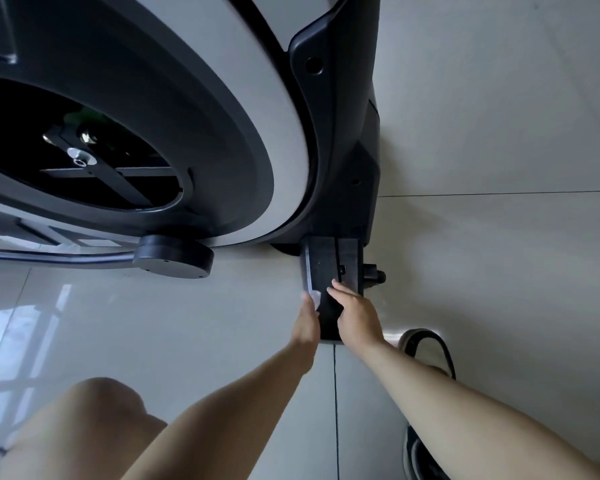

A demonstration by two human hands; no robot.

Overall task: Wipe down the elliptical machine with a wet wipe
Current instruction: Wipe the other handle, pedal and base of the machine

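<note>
The elliptical machine's white and dark grey flywheel housing (201,109) fills the upper left. Its black base bar (326,268) lies on the floor below the housing. My left hand (307,322) pinches a small white wet wipe (315,297) against the bar's left edge. My right hand (355,315) rests flat on the top of the bar with straight fingers, just right of the wipe.
Glossy pale floor tiles (499,271) surround the base. A round black foot (174,258) on a curved tube sits to the left. My bare knee (94,410) is at lower left and a dark slipper (426,344) at lower right.
</note>
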